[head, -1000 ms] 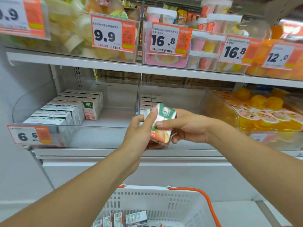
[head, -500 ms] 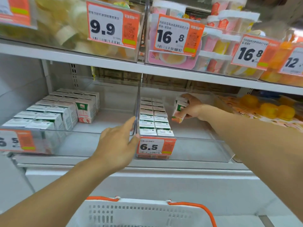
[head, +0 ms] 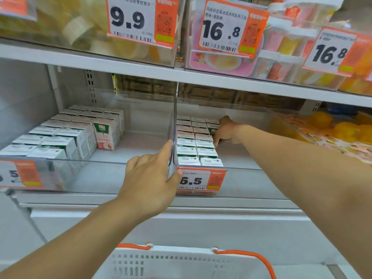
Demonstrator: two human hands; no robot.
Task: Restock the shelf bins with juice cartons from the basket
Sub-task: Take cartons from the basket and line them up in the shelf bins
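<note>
**Carton set at the back of the middle bin**

The right hand reached deep into the middle clear bin on the lower shelf. Its grip was closed around a green and white juice carton, which stood at the right side of the rows of cartons already in that bin, touching them. The fingers curled under the carton's right edge.

The left hand rested at the front of the shelf, on the clear divider between the left bin and the middle bin. Its grip held nothing; the forefinger lay straight along the divider and the thumb touched the 6.5 price tag.

The left bin held more cartons in rows. Below the shelf, the white basket with orange handles was near the person; its inside was not visible.
</note>
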